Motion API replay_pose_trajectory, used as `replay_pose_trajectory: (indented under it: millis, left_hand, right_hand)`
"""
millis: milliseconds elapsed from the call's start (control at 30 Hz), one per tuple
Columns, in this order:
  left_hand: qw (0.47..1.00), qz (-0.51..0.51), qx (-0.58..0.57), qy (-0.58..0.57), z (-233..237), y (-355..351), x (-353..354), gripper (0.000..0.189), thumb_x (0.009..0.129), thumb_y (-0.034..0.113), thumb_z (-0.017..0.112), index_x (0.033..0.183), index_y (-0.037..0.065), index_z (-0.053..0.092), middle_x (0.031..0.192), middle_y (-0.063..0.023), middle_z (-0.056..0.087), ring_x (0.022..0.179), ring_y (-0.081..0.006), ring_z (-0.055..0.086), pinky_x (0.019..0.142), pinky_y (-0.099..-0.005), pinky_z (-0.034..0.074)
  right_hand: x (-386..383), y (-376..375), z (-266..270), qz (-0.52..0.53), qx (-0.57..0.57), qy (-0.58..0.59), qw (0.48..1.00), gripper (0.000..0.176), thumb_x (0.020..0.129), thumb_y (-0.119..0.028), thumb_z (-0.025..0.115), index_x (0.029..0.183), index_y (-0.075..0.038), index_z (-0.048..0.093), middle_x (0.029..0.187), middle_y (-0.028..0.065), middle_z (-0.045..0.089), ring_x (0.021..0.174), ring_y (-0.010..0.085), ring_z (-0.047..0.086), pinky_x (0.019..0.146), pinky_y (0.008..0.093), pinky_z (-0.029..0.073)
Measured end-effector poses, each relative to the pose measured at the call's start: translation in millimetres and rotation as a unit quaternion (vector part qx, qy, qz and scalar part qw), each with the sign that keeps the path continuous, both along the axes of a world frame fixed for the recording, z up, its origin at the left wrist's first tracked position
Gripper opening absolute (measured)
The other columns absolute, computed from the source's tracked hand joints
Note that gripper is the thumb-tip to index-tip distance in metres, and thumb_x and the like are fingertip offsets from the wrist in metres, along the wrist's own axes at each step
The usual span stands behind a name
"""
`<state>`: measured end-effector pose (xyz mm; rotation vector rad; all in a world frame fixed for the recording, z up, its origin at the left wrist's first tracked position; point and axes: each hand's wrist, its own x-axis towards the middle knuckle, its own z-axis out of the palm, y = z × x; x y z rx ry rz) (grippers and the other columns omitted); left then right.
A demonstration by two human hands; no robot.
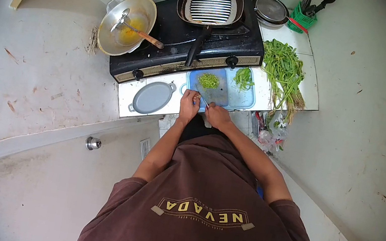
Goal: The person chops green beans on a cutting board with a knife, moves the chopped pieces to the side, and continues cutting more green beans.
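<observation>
On the blue board (242, 99), chopped greens (209, 80) lie just beyond the hands (189, 105) (216, 116), held together.

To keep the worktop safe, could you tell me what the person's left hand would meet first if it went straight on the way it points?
Probably the small heap of chopped green stems on the blue plastic cutting board; the left hand points towards it, though depth is unclear.

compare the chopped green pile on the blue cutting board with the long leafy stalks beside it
The chopped green pile is small, finely cut; the long leafy stalks are whole, larger. The pile lies on the blue cutting board, the stalks on the white counter. Both green.
</observation>
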<state>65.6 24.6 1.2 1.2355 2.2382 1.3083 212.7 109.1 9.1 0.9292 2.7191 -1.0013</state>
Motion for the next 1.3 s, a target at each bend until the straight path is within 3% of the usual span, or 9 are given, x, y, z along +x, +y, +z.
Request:
replay_pose_trajectory:
  millis: [167,467,533,867,1300]
  left_hand:
    - [0.999,-0.006,-0.022,0.042,2.8,-0.3,-1.8,0.011,0.084,-0.007,0.063,0.092,-0.002,0.067,0.087,-0.0158,0.058,0.070,-0.0290,0.061,0.066,-0.0383,0.052]
    - [0.999,-0.001,-0.012,-0.046,4.1,-1.7,-2.9,0.012,0.084,-0.006,0.063,0.094,-0.002,0.065,0.093,-0.0167,0.058,0.072,-0.0305,0.064,0.067,-0.0393,0.053]
    - [1.000,-0.017,-0.018,-0.017,0.5,-2.0,-5.9,0.011,0.085,-0.005,0.064,0.095,-0.002,0.065,0.094,-0.0171,0.058,0.075,-0.0310,0.064,0.068,-0.0400,0.053]
    - [0.996,-0.041,-0.061,0.044,5.3,-5.1,-9.3,0.007,0.088,-0.001,0.064,0.094,-0.001,0.066,0.088,-0.0186,0.056,0.076,-0.0364,0.062,0.070,-0.0438,0.051]
    - [0.999,-0.023,-0.037,0.012,11.4,-4.7,-5.1,0.008,0.086,-0.004,0.064,0.093,-0.001,0.067,0.086,-0.0167,0.057,0.073,-0.0325,0.062,0.068,-0.0410,0.051]
  right_hand:
    - [9.8,-0.8,9.4,0.009,-0.012,-0.036,0.999,0.038,0.105,-0.029,0.046,0.102,0.006,0.059,0.086,0.0273,0.072,0.082,0.0447,0.072,0.075,0.0547,0.058]
    - [-3.3,2.5,-1.2,-0.009,-0.013,-0.007,1.000,0.039,0.104,-0.032,0.046,0.102,0.006,0.059,0.085,0.0280,0.071,0.082,0.0450,0.072,0.075,0.0561,0.057]
    - [3.1,2.8,8.2,0.007,-0.020,-0.040,0.999,0.038,0.105,-0.030,0.044,0.105,0.006,0.058,0.089,0.0277,0.072,0.087,0.0441,0.072,0.079,0.0562,0.057]
    - [5.5,4.1,12.2,0.013,-0.011,-0.017,1.000,0.038,0.105,-0.030,0.044,0.105,0.006,0.058,0.086,0.0273,0.072,0.083,0.0447,0.072,0.076,0.0558,0.057]
    - [-8.7,-2.9,5.9,-0.016,-0.002,-0.007,1.000,0.038,0.104,-0.030,0.047,0.103,0.006,0.058,0.086,0.0278,0.072,0.083,0.0432,0.073,0.077,0.0539,0.058]
